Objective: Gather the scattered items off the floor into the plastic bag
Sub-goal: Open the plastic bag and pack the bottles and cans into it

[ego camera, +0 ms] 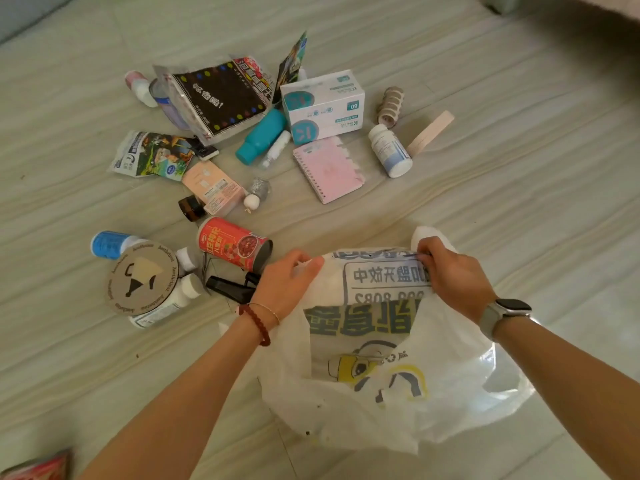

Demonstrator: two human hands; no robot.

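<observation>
A white printed plastic bag (381, 368) lies on the floor in front of me. My left hand (284, 282) pinches its left rim and my right hand (450, 275) pinches its right rim, holding the mouth apart. Scattered beyond lie a red can (232, 243), a pink spiral notebook (327, 169), a teal bottle (259, 136), a white box (322, 105), a white pill bottle (389, 150), a black snack pouch (214, 95) and a round cardboard disc (140, 280).
More small items lie about: a blue-capped bottle (107, 244), a brown jar (190, 207), a peach box (214, 187), a colourful packet (152, 154), a roll (389, 105), a flat stick (431, 131), a black clip (230, 287). A red object (34, 467) pokes in bottom left.
</observation>
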